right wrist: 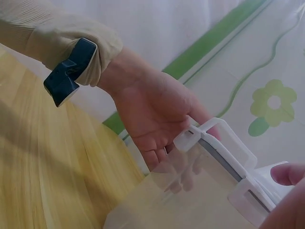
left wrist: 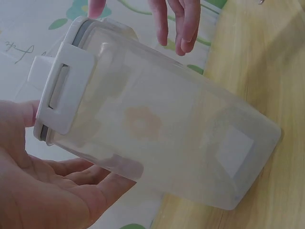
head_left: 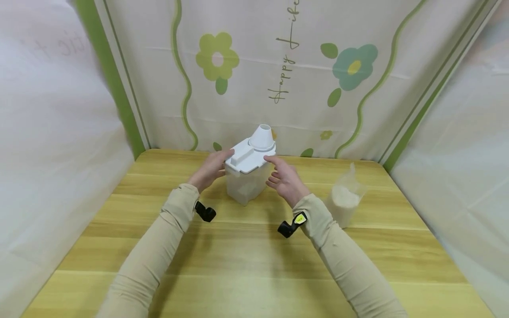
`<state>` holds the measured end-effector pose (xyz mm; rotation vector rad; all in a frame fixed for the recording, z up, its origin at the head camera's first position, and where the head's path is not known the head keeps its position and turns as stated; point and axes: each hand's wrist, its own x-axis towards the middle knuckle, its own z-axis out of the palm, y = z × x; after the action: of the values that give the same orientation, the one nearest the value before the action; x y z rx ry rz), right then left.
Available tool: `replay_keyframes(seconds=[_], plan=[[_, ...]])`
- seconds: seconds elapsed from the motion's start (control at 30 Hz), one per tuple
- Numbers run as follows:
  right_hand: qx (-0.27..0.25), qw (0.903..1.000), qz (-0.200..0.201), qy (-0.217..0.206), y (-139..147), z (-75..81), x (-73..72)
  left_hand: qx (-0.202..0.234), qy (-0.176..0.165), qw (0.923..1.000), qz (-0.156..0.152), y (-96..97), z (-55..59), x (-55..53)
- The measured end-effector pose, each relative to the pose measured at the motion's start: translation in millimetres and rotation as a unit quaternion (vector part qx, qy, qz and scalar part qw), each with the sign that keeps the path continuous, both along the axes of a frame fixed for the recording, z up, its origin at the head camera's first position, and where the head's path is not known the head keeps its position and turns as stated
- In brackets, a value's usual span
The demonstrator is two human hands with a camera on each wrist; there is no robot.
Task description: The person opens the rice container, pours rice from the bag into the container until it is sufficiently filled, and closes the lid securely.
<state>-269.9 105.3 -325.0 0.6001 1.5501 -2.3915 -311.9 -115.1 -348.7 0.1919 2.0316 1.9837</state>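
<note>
A translucent storage container (head_left: pixel 246 185) with a white lid (head_left: pixel 247 160) stands upright near the back of the table. A white cone-shaped piece (head_left: pixel 262 138) sits on the far end of the lid, its narrow end up. My left hand (head_left: pixel 210 170) is at the container's left side. Its thumb lies at the lid's edge, and its extended fingertips reach along the side wall in the left wrist view. My right hand (head_left: pixel 287 180) is on the other side, one fingertip at the lid's edge. Its other fingers hang loosely beside the wall. White latches (left wrist: pixel 66 88) show on the lid's sides.
To the right, beyond my right forearm, a clear bag (head_left: pixel 345 198) of white grainy stuff stands on the wooden table (head_left: pixel 238 265). A flower-printed curtain (head_left: pixel 246 101) hangs at the table's back edge, with pale fabric walls at both sides.
</note>
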Motion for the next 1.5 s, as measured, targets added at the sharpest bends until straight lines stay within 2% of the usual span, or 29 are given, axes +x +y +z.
replay_keyframes(seconds=[0.2,0.37,0.47,0.9,1.07,1.27,1.5], plan=[[-0.002,1.0,0.003,-0.003,-6.1,-5.3,-0.3,0.002,-0.01,0.9999,-0.009,2.7,-4.4,1.2],[-0.015,0.9999,-0.003,0.001,-8.5,-8.1,1.7,0.004,-0.01,0.9997,-0.021,6.9,-4.7,5.6],[-0.021,0.9997,-0.009,0.007,-7.6,-7.5,5.5,-0.001,-0.009,0.9998,-0.017,10.5,-3.5,9.9],[-0.022,0.9987,-0.03,0.034,-4.7,-9.9,23.8,-0.024,0.002,0.9997,0.004,23.0,-4.3,34.3],[-0.011,0.9985,-0.016,0.052,-3.0,-10.8,33.2,-0.023,-0.007,0.9996,0.017,26.2,-5.1,45.8],[-0.007,0.9978,0.002,0.066,1.2,-12.0,41.8,-0.009,0.0,0.9994,0.034,28.4,-6.8,59.6],[-0.003,0.9961,0.028,0.084,7.0,-14.3,53.0,0.015,-0.005,0.9991,0.039,29.6,-7.4,78.1]])
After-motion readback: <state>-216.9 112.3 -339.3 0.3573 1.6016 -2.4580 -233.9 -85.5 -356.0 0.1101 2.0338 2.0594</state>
